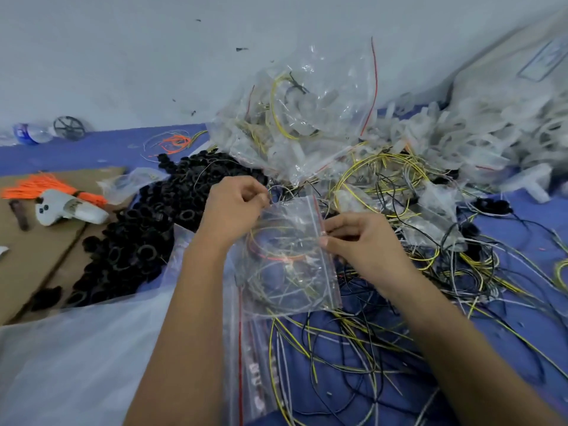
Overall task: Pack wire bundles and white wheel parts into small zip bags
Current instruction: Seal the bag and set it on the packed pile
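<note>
Blue cloth (92, 152) covers the floor where I work, with a pale wall behind it. My left hand (233, 207) pinches the far corner of a small zip bag (289, 256), fingers curled at its top edge. My right hand (362, 241) pinches the bag's red zip strip (321, 222) on the right side, thumb and fingers closed on it. Coiled inside the bag is a wire bundle (282, 256) of orange, yellow and grey strands. Loose yellow and black wires (384, 186) sprawl under and to the right of the bag. Just beyond lies a heap of filled clear bags (295, 118), and white wheel parts (479, 130) pile up at far right. Black ring parts (147, 229) spread to the left, beside cardboard (46, 256) holding orange wires (40, 187). A large plastic sheet (76, 364) lies near left.
</note>
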A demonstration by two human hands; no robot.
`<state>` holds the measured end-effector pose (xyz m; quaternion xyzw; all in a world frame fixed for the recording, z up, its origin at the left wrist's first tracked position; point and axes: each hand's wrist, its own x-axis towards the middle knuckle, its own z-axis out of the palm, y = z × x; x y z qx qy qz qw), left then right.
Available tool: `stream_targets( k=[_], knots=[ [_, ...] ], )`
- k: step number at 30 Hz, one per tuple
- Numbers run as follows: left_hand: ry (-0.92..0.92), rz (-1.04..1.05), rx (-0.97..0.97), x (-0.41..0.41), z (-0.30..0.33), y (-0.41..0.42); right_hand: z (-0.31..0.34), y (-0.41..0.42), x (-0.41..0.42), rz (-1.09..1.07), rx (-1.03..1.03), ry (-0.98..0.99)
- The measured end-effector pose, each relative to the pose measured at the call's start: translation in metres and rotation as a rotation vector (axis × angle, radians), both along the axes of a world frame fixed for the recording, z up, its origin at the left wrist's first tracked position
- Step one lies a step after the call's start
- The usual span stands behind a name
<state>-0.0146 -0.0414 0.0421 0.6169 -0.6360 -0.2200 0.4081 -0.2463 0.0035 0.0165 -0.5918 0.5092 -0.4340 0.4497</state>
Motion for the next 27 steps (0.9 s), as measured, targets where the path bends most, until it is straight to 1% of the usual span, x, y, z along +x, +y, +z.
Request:
stream_targets(
  k=[1, 2, 3, 4, 5, 6, 8, 11, 14, 16, 18, 21, 27],
  knots=[
    [-0.051, 0.086, -0.122, -0.006, 0.001, 0.001, 0.000, -0.001, 0.000, -0.021, -0.023, 0.008],
    [-0.051, 0.124, -0.215, -0.012, 0.003, 0.001, 0.000, -0.001, 0.000, -0.044, -0.054, 0.024],
    [0.001, 0.097, -0.241, -0.017, 0.005, 0.001, 0.001, -0.002, 0.000, -0.065, -0.088, 0.049],
    [0.088, 0.015, -0.188, -0.022, 0.006, 0.000, 0.001, -0.002, 0.000, -0.083, -0.117, 0.072],
    [0.156, -0.077, -0.076, -0.028, 0.008, 0.001, 0.000, -0.002, 0.000, -0.098, -0.139, 0.085],
    [0.167, -0.154, 0.048, -0.034, 0.009, 0.002, 0.000, -0.002, 0.001, -0.110, -0.155, 0.090],
    [0.079, -0.247, 0.228, -0.045, 0.006, 0.006, -0.003, -0.001, 0.003, -0.128, -0.175, 0.102],
    [-0.031, -0.272, 0.356, -0.056, 0.000, 0.008, -0.006, -0.001, 0.005, -0.136, -0.186, 0.124],
    [-0.007, -0.242, 0.426, -0.058, 0.000, 0.009, -0.007, -0.003, 0.003, -0.136, -0.189, 0.092],
    [0.060, -0.246, 0.477, -0.058, 0.002, 0.010, -0.008, -0.003, 0.003, -0.115, -0.241, 0.089],
    [0.079, -0.257, 0.509, -0.058, 0.005, 0.012, -0.009, -0.002, 0.005, -0.085, -0.318, 0.131],
    [0.062, -0.252, 0.517, -0.057, 0.005, 0.013, -0.011, -0.002, 0.007, -0.064, -0.375, 0.171],
    [0.185, -0.285, 0.514, -0.055, 0.005, 0.013, -0.010, -0.005, 0.004, -0.147, -0.366, 0.153]
  ],
)
